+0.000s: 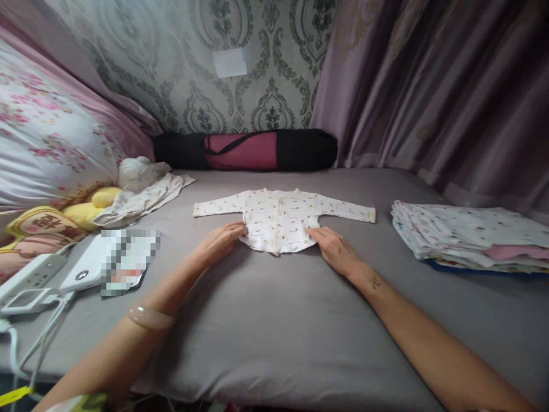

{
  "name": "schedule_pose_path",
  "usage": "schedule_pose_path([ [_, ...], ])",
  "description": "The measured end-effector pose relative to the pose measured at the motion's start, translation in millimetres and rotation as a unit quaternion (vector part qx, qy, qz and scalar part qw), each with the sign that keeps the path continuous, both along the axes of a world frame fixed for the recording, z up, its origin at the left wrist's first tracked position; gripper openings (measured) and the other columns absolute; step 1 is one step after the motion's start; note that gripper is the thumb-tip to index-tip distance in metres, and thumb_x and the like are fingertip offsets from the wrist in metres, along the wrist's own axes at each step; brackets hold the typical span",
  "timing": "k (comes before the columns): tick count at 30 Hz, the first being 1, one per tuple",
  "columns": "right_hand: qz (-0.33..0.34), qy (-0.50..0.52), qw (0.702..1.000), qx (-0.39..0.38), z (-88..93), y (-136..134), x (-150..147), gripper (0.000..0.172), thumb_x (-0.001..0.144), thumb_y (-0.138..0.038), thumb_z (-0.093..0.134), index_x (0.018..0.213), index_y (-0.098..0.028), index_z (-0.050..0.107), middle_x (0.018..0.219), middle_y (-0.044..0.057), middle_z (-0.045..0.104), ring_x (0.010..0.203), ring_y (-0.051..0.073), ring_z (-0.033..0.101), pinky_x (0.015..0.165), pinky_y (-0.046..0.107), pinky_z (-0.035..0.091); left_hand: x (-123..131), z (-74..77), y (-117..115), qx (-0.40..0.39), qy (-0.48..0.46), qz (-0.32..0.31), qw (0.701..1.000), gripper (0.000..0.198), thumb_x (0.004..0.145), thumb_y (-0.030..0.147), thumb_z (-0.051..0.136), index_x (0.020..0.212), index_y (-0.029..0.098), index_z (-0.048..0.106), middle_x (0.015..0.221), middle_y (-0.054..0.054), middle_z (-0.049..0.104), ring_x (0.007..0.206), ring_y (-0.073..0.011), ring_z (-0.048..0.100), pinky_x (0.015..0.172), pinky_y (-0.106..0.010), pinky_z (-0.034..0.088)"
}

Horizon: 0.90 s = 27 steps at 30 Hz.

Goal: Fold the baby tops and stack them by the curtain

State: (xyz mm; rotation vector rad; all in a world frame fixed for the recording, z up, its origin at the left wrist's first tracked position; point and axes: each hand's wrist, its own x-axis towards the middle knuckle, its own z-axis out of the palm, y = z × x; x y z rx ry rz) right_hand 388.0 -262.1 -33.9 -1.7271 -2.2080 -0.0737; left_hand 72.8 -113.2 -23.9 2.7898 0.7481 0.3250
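Note:
A small white baby shirt [278, 220] with a tiny scattered print lies spread flat on the grey bed sheet [266, 320], its sleeves stretched out to both sides and its front placket facing up. My left hand [225, 239] is at the shirt's lower left side, fingers closed together on the edge. On the opposite side, my right hand [335, 247] pinches the lower right edge between thumb and fingers. The fingertips partly cover the fabric at both sides.
Folded printed clothes [467, 232] are stacked at the right. On the left lie a crumpled printed garment [146, 197], yellow plush toys [81, 214], a power strip [36, 274] with cables and a white device [86, 266]. A black-and-maroon long bag [244, 151] rests along the wall.

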Motion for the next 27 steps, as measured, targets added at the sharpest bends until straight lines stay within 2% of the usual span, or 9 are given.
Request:
schedule_pose_path([
  [4, 0.008, -0.003, 1.000, 0.011, 8.3, -6.1, 7.4, 0.051, 0.089, -0.002, 0.034, 0.132, -0.020, 0.055, 0.134, 0.011, 0.058, 0.123, 0.024, 0.053, 0.100, 0.041, 0.047, -12.8, -0.5, 9.4, -0.002, -0.003, -0.035, 0.999, 0.051, 0.080, 0.005, 0.037, 0.121, 0.020, 0.062, 0.131, -0.007, 0.061, 0.125, -0.0196, 0.053, 0.107, -0.036, 0.042],
  [7, 0.045, -0.039, 0.998, -0.033, 14.6, -9.5, 8.5, 0.041, 0.090, -0.004, 0.040, 0.119, -0.021, 0.063, 0.124, 0.010, 0.065, 0.113, 0.023, 0.060, 0.093, 0.038, 0.049, -18.7, 3.2, 12.3, -0.012, 0.024, -0.062, 0.998, 0.044, 0.083, 0.008, 0.038, 0.115, 0.021, 0.065, 0.125, -0.007, 0.065, 0.113, -0.0197, 0.062, 0.095, -0.033, 0.049],
  [11, 0.054, -0.071, 0.994, -0.061, 17.5, -9.1, 9.8, 0.036, 0.090, -0.002, 0.041, 0.107, -0.021, 0.066, 0.111, 0.008, 0.067, 0.103, 0.022, 0.060, 0.089, 0.036, 0.046, -17.8, 10.0, 11.3, 0.005, 0.037, -0.058, 0.998, 0.040, 0.083, 0.008, 0.038, 0.107, 0.021, 0.068, 0.115, -0.006, 0.068, 0.103, -0.0197, 0.065, 0.087, -0.030, 0.050],
  [15, 0.061, -0.033, 0.995, -0.078, 15.5, -8.2, 15.7, 0.039, 0.087, 0.000, 0.039, 0.105, -0.020, 0.068, 0.105, 0.008, 0.066, 0.097, 0.020, 0.058, 0.085, 0.032, 0.044, -14.9, 13.8, 8.9, 0.001, 0.037, -0.049, 0.998, 0.038, 0.081, 0.008, 0.039, 0.101, 0.021, 0.069, 0.108, -0.006, 0.069, 0.097, -0.0188, 0.064, 0.083, -0.028, 0.048],
  [20, 0.079, 0.069, 0.986, -0.126, 23.5, -12.5, 21.4, 0.039, 0.081, -0.002, 0.043, 0.104, -0.020, 0.068, 0.102, 0.006, 0.065, 0.097, 0.018, 0.057, 0.087, 0.028, 0.043, -13.8, 18.6, 5.3, -0.062, 0.019, -0.030, 0.997, 0.035, 0.075, 0.008, 0.041, 0.088, 0.020, 0.070, 0.097, -0.005, 0.069, 0.089, -0.0172, 0.062, 0.081, -0.026, 0.047],
  [23, 0.068, 0.117, 0.976, -0.170, 31.5, -9.0, 26.4, 0.028, 0.081, -0.011, 0.048, 0.095, -0.020, 0.071, 0.096, 0.004, 0.068, 0.087, 0.016, 0.060, 0.079, 0.026, 0.043, -12.0, 19.9, 10.8, -0.155, -0.010, 0.046, 0.987, 0.032, 0.070, 0.012, 0.043, 0.084, 0.019, 0.070, 0.087, -0.003, 0.070, 0.077, -0.0151, 0.062, 0.074, -0.025, 0.048],
  [25, 0.035, 0.140, 0.971, -0.192, 33.1, 0.9, 33.8, 0.024, 0.086, -0.021, 0.048, 0.091, -0.020, 0.072, 0.088, 0.003, 0.070, 0.079, 0.016, 0.061, 0.073, 0.026, 0.043, -8.2, 17.7, 20.3, -0.200, -0.079, 0.140, 0.967, 0.033, 0.069, 0.016, 0.043, 0.088, 0.018, 0.070, 0.085, -0.003, 0.071, 0.076, -0.0155, 0.063, 0.071, -0.024, 0.048],
  [27, -0.029, 0.142, 0.973, -0.179, 30.6, 17.1, 43.9, 0.026, 0.088, -0.027, 0.047, 0.092, -0.020, 0.072, 0.086, 0.002, 0.071, 0.077, 0.017, 0.061, 0.071, 0.026, 0.044, -1.1, 13.2, 32.6, -0.194, -0.145, 0.261, 0.935, 0.033, 0.070, 0.020, 0.044, 0.090, 0.015, 0.070, 0.082, -0.004, 0.070, 0.075, -0.0171, 0.064, 0.068, -0.024, 0.047],
])
